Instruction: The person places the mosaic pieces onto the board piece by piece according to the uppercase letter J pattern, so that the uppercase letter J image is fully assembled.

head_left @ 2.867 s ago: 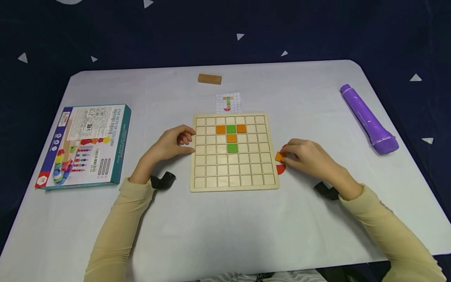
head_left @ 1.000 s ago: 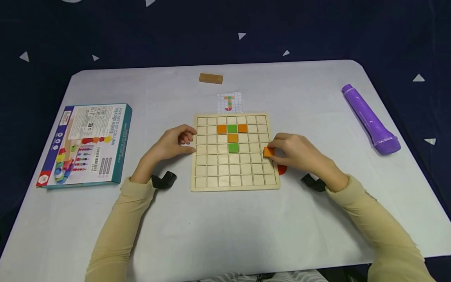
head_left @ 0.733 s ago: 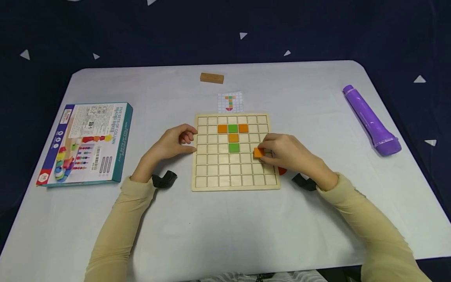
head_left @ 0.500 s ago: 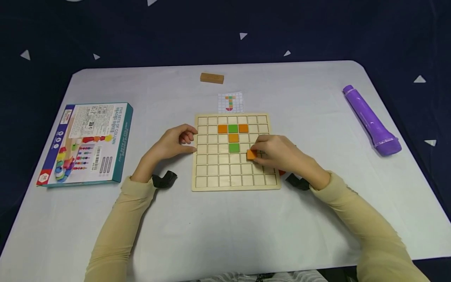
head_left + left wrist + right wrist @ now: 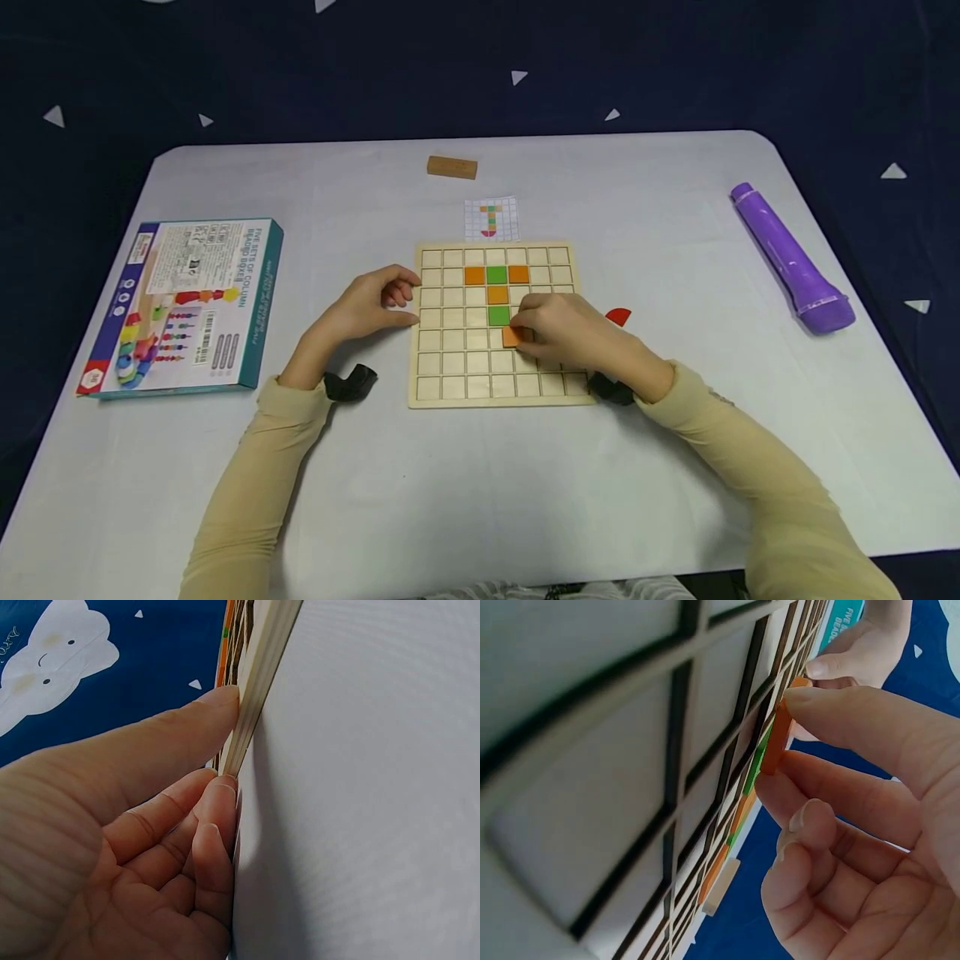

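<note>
A pale grid board [image 5: 440, 387] lies on the table, with orange tiles [image 5: 475, 276] and green tiles [image 5: 498, 316] set in several cells. My right hand [image 5: 566, 332] pinches an orange square tile [image 5: 512, 337] between thumb and fingers, just below the lower green tile. In the right wrist view, that orange tile [image 5: 778, 739] is tilted over the grid at the fingertips. My left hand [image 5: 367, 302] touches the board's left edge with thumb and fingers spread apart along it. Close up, the left thumb and fingertips rest against the board's side [image 5: 259, 682].
A red rounded piece [image 5: 619, 317] lies right of the board, partly behind the right hand. Above the board are a patterned card [image 5: 491, 218] and a wooden block [image 5: 452, 167]. A boxed set [image 5: 180, 304] lies left; a purple microphone-shaped object [image 5: 791, 258] lies right.
My right hand has carried the orange tile from beside the board's right edge leftward to below the lower green tile. The left hand has stayed at the board's left edge.
</note>
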Motion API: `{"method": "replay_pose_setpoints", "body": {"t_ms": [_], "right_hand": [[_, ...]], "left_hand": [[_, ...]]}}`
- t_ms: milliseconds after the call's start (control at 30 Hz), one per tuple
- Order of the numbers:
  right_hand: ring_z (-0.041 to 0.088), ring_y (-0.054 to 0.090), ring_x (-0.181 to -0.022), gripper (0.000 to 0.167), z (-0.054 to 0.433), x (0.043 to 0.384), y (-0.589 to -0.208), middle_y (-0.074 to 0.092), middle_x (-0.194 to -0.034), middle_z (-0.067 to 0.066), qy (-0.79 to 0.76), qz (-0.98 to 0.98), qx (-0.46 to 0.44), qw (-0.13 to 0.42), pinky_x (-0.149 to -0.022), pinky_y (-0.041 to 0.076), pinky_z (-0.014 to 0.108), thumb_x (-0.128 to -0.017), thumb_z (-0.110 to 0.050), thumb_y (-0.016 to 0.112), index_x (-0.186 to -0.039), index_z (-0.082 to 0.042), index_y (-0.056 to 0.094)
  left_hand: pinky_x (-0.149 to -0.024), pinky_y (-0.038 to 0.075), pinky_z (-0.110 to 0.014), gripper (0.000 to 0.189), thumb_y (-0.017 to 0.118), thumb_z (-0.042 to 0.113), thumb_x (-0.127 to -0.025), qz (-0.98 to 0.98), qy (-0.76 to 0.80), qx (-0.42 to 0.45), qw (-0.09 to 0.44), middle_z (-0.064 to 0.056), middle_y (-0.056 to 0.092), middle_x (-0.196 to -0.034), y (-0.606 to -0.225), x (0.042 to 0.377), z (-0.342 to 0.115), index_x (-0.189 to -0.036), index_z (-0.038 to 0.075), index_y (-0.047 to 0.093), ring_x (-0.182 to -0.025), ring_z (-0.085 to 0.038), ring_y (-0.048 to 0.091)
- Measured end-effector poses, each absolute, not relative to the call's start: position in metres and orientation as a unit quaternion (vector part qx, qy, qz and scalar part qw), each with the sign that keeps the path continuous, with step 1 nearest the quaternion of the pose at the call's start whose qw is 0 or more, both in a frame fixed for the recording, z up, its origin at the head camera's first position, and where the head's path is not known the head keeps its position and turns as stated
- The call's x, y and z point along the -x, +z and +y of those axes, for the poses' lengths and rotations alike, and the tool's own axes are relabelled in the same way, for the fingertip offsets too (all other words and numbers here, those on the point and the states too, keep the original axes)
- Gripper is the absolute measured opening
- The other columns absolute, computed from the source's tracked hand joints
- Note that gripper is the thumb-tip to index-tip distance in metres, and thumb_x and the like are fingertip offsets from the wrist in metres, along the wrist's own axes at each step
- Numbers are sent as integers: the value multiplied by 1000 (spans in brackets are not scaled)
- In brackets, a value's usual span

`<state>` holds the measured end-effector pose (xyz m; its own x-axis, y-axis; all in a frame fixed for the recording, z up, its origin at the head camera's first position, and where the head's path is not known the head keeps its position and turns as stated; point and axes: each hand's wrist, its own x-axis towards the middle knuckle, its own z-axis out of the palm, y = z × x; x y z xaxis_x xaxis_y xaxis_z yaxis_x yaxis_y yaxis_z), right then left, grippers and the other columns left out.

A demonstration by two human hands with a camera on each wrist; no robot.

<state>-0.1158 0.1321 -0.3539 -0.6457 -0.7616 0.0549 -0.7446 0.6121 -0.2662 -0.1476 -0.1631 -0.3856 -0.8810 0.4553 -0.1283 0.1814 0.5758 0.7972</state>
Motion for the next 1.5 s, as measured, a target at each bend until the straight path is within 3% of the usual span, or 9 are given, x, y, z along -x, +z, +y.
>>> {"method": "replay_pose_setpoints", "body": {"t_ms": [233,967,1367,1500], "right_hand": [[10,52,-66,7,124,117,-355,61,-77,1,-123,899,417,53,-59,45,23,-79,-13,71,-82,-8,70],[10,54,-66,11,117,115,-356,62,-79,1,-132,898,418,44,-63,50,26,-80,-16,73,-87,-8,71],[11,62,-74,13,148,105,-351,65,-84,2,-161,893,418,-34,-64,52,25,-76,-11,75,-87,-7,71],[14,64,-76,17,163,104,-349,66,-86,5,-171,902,395,-37,-65,53,27,-76,-12,76,-90,-4,71]], "left_hand": [[-70,38,-17,46,74,4,-78,875,418,-178,163,-14,53,-93,-386,148,-163,-118,-4,53,-83,-21,49],[-70,39,-19,46,74,4,-77,875,418,-190,155,-13,54,-92,-383,146,-163,-117,-4,54,-82,-20,50],[-71,40,-20,45,75,4,-77,878,412,-189,156,-12,54,-92,-384,143,-161,-116,-3,55,-82,-19,49],[-71,41,-21,45,75,5,-77,878,411,-190,153,-12,55,-92,-384,143,-162,-117,-3,55,-82,-19,50]]}}
